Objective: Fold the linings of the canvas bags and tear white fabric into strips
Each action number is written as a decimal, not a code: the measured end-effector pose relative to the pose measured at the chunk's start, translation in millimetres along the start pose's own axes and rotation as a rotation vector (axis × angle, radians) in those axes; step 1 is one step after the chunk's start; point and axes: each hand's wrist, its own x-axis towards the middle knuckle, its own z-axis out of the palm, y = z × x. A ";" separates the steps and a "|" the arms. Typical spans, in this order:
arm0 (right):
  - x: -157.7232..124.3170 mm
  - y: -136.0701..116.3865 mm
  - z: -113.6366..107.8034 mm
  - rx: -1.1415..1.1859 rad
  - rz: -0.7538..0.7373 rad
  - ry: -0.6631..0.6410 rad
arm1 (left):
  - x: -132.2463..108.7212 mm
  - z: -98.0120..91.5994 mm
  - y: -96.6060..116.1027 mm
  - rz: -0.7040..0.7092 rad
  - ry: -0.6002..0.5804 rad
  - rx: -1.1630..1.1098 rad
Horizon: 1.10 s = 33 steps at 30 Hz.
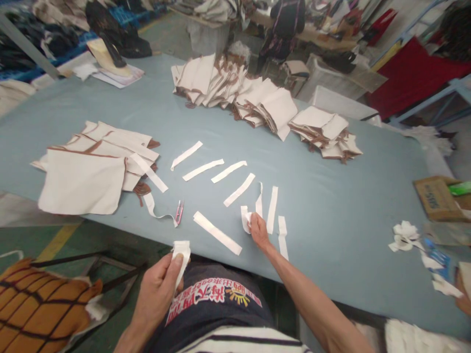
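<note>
My left hand [164,277] is closed around folded white fabric strips [181,251], thumb on top, just off the table's front edge. Over the table, my right hand [258,230] pinches another white strip [245,218], part of it hidden by the fingers. Beside that hand stand out a narrow curled strip [259,198], a straight strip [273,210] and a bent strip [283,238]. A longer strip [217,233] lies between my two hands. Further off, several more strips [203,169] are laid out slantwise. Pink-handled thread snips [179,212] rest near the front edge.
Cream fabric pieces with brown edging [83,181] are stacked at the left. More such piles [265,103] line the far side of the blue-green table [331,206]. A cardboard box [437,198] and white scraps [405,235] lie at the right, where another person's hand [464,299] shows.
</note>
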 end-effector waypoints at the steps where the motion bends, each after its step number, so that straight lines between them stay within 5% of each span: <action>1: -6.0 4.6 -2.5 -0.029 -0.010 -0.024 | 0.3 1.0 0.5 0.001 -0.004 -0.003; 9: -30.3 15.1 -28.8 -0.213 -0.170 -0.300 | 9.1 2.0 2.3 0.060 -0.062 0.014; 20: -60.3 2.3 -54.2 -0.398 -0.595 -0.575 | 17.2 -1.1 -5.3 0.136 -0.119 0.066; 26: -65.6 -5.1 -57.1 -0.520 -0.676 -0.560 | 18.1 0.5 0.9 0.054 -0.112 -0.058; 33: -75.0 -26.3 -35.3 -0.687 -0.469 -0.276 | 11.5 -5.8 16.7 0.056 -0.054 -0.195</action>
